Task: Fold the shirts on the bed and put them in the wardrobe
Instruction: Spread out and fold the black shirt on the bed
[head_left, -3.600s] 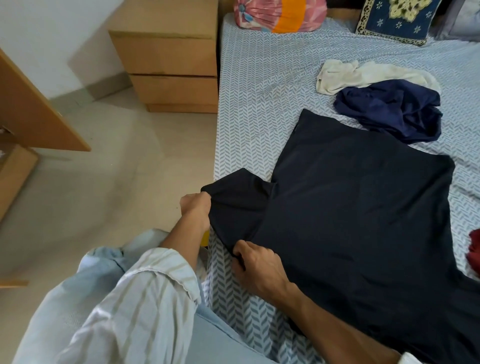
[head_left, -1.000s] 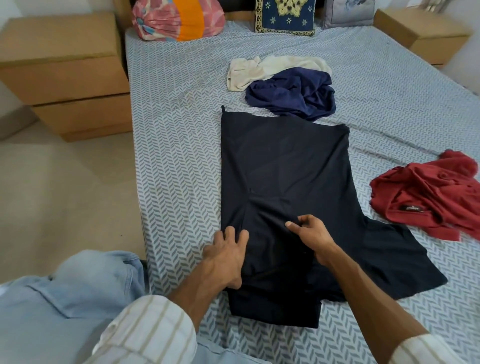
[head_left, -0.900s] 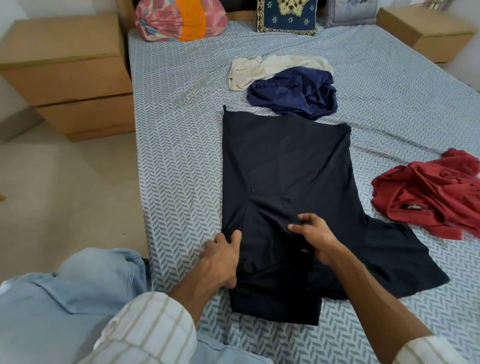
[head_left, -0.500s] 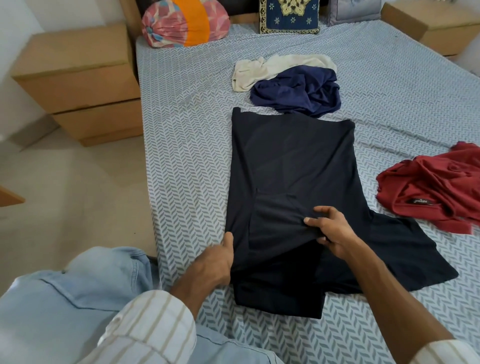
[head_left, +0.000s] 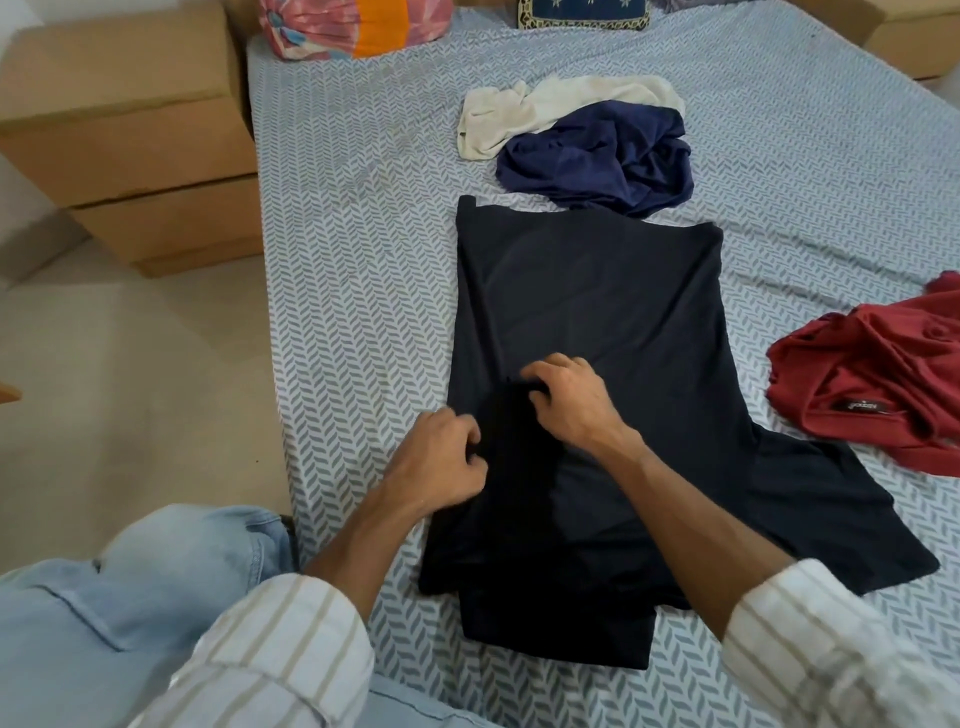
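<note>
Both hands rest on the black shirt (head_left: 587, 301): the left hand (head_left: 441, 462) has its fingers curled together, pinching a fold at the shirt's left edge, and the right hand (head_left: 571, 400) has its fingers bent and closed on a dark fold near the middle. The shirt lies flat on the bed (head_left: 353, 249), partly folded, its long axis running away from the person, with one sleeve spread out to the right.
</note>
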